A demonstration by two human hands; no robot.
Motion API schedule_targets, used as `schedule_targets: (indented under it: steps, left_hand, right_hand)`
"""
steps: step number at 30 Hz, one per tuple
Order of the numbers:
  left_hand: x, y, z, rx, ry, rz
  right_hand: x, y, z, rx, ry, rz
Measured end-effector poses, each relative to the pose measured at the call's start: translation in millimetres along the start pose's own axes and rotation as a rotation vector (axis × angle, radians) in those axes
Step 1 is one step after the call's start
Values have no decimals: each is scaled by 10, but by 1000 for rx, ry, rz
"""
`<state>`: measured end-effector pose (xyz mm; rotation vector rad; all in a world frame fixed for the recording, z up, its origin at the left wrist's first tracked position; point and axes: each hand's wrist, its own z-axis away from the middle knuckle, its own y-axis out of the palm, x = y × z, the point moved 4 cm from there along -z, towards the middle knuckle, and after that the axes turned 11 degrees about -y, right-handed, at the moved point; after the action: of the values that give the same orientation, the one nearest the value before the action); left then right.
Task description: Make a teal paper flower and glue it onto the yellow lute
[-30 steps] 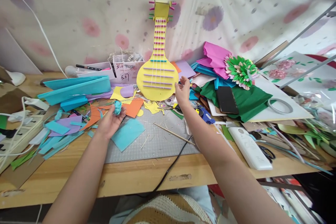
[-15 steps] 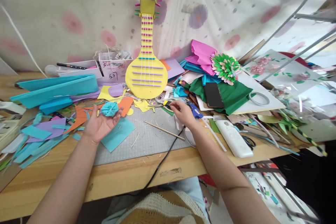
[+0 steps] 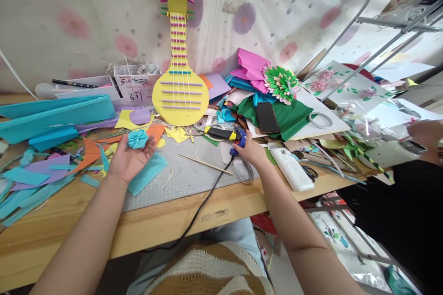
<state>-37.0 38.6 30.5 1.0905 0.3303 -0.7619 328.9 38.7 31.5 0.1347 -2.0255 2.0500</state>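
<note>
My left hand (image 3: 126,162) is palm up with the fingers cupped, holding a turquoise crepe-paper flower (image 3: 137,139). Beneath that wrist lies a flat square of turquoise paper (image 3: 148,178) on the grey cutting mat (image 3: 180,189). My right hand (image 3: 252,148) has its fingers around the blue glue gun (image 3: 237,146), which lies at the mat's right side and trails a black cord (image 3: 204,214). Just left of the gun is a tool with yellow and black handles (image 3: 223,133). A thin wooden stick (image 3: 206,164) rests on the mat between my hands.
A yellow paper lute (image 3: 180,99) stands behind the mat. Paper scraps (image 3: 58,170) crowd the left side. To the right lie a black phone (image 3: 267,118), a roll of tape (image 3: 320,120) and a white case (image 3: 292,169). Another person's hand (image 3: 427,136) is at the far right.
My right hand has moved from the yellow-and-black handles to the blue glue gun. The head view has turned right, and another person's hand now shows at the right edge.
</note>
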Motion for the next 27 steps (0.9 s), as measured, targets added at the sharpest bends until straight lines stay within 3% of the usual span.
schedule_targets:
  steps: [6,11,18,24,27]
  left_hand:
    - [83,3,10,26,-12,-35]
    - [80,1,-18,-41,57,-69]
    - [73,126,41,0,116,-55]
    - [224,150,79,43,37,-9]
    - [265,141,71,72,-44,103]
  right_hand:
    - [159,75,-36,-139,39,-138]
    - [156,146,-116,-214,74,-207]
    - [115,132,-99,-342,135,-312]
    - [148,14,43,-497,139,-377]
    - [81,19,34,-559,186,-531]
